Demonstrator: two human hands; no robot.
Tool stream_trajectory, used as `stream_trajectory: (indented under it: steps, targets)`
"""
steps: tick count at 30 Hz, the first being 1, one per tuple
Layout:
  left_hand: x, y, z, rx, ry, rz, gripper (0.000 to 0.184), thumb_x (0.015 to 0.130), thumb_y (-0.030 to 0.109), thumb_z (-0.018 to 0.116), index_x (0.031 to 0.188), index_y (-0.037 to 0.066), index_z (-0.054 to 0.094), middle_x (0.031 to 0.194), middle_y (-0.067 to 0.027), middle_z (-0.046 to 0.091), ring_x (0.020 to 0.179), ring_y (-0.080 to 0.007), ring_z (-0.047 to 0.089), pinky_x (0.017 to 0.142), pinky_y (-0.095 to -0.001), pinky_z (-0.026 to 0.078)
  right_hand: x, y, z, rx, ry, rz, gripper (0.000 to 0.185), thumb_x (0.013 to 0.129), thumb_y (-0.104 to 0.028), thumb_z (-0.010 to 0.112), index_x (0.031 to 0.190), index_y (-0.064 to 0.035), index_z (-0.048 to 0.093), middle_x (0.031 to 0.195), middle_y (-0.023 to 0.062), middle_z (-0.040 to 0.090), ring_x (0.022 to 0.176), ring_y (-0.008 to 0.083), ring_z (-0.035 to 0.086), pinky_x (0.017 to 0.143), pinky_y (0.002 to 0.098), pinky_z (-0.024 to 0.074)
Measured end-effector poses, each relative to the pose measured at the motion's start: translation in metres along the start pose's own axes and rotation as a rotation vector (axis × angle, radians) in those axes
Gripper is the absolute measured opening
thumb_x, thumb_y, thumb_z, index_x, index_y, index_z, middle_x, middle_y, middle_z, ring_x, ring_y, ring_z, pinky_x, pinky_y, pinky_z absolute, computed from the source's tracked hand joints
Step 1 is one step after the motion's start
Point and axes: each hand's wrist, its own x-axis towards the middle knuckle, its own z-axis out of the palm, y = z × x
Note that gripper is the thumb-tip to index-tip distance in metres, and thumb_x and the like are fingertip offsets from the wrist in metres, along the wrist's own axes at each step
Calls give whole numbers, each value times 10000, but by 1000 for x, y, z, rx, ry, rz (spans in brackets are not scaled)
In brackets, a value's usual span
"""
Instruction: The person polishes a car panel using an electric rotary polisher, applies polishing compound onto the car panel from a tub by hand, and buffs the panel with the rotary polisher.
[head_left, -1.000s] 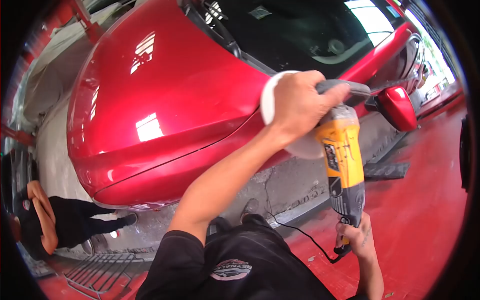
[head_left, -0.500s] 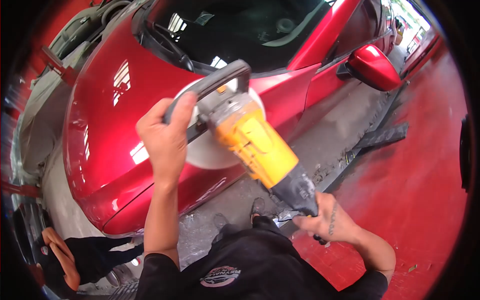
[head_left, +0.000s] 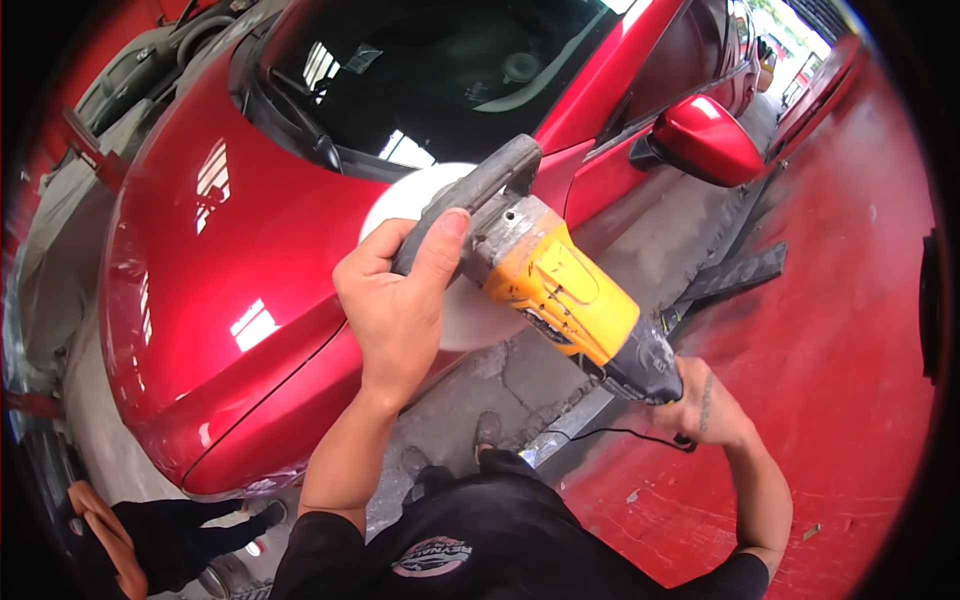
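A yellow and black polisher (head_left: 575,290) is held between my two hands, its round white pad (head_left: 415,205) against or just over the red car's fender. My left hand (head_left: 395,290) is wrapped round the black front handle (head_left: 475,190), thumb on top. At the tool's rear end, my right hand (head_left: 705,400) grips the black rear handle. A black cord runs from there toward the floor. The red car's hood (head_left: 230,270) lies to the left of the pad, partly hidden by it and by my left hand.
The side mirror (head_left: 705,142) juts out right of the windshield (head_left: 430,80). A co-worker with folded arms (head_left: 105,530) stands at the lower left. A dark flat piece (head_left: 735,275) lies on the red floor (head_left: 840,350). Another car's covered body is at the far left.
The polisher has swung from the right onto the fender area near the windshield, then slightly right and up since half a second ago. Both hands have kept their grip. The view has shifted too.
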Motion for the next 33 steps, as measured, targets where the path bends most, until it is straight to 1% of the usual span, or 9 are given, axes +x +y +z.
stream_trajectory:
  steps: [7,10,11,14,24,27,28,29,33]
  targets:
    - [21,-14,104,-184,-73,130,241,942,219,803,996,-16,796,793,-38,759,711,-73,665,626,-280,513,8,22,-87,-16,182,44,177,701,-58,683,837,8,591,643,14,550,487,109,504,467,310,418]
    - [41,-41,161,-193,-83,109,380,889,381,807,827,9,758,686,-162,711,607,-275,710,612,-409,520,5,40,-125,-78,216,42,172,666,-62,660,800,12,583,600,30,550,468,132,538,457,310,415]
    - [43,-35,165,-71,-88,123,376,922,336,805,814,-22,762,655,-86,701,586,-103,636,546,-309,481,6,36,-128,-102,194,34,172,666,-62,660,800,12,583,600,30,550,468,132,538,457,310,415]
    - [45,-30,167,14,-49,106,420,885,389,816,767,-5,731,646,-141,694,555,-226,663,550,-366,483,1,27,-130,-66,269,85,161,646,-72,649,765,11,580,579,41,556,461,147,570,445,306,416]
    - [2,2,-33,-100,29,125,211,955,169,789,1031,-27,785,796,-19,724,713,-54,621,606,-264,487,18,-26,15,4,-91,-80,208,676,-181,670,781,-13,607,652,38,618,538,121,596,491,288,465]
    - [-11,21,-94,133,156,42,198,956,184,807,953,-12,779,790,3,710,703,-42,609,615,-223,473,22,-50,57,-22,-287,25,373,882,-172,772,1125,52,599,719,24,615,583,116,585,528,308,487]
    - [-12,25,-108,127,193,6,215,959,193,806,912,-13,767,756,5,700,679,-38,602,612,-210,467,24,-54,69,12,-331,-47,424,908,-225,776,1145,70,586,706,42,624,575,127,603,525,308,487]
    - [-11,22,-116,226,251,89,308,1002,258,754,799,30,712,628,95,500,551,9,406,485,-213,263,28,-59,77,27,-324,-52,424,908,-225,776,1145,70,586,706,42,624,575,127,603,525,308,487]
    - [2,19,-119,315,248,112,336,997,279,759,777,31,704,625,93,494,550,7,407,488,-213,265,29,-60,82,30,-405,-31,415,905,-210,767,1144,74,582,687,67,645,561,135,621,533,326,504]
